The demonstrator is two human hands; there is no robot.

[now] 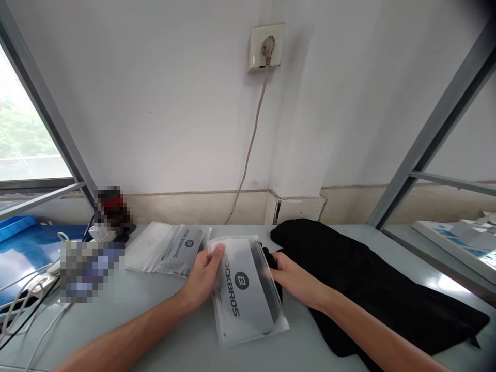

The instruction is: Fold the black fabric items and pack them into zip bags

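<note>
A frosted plastic zip bag (248, 305) printed ROCKBROS is held tilted over the table, its opening towards the right. My left hand (204, 274) grips the bag's left edge, thumb on the front. At the opening, my right hand (289, 279) is closed on folded black fabric (267, 254), which lies partly at the bag's mouth; the fingertips are hidden behind the bag's edge. To the right a large piece of black fabric (349, 274) is spread across the table, partly under my right forearm. More ROCKBROS bags (182, 250) lie behind my left hand.
The grey table (163, 330) meets a white wall with a plugged-in socket (267, 47) and hanging cord (253, 134). White cables (29, 305), a power strip and a blue tray (17, 226) are at left. A white box (457, 245) lies beyond the right metal post (426, 129).
</note>
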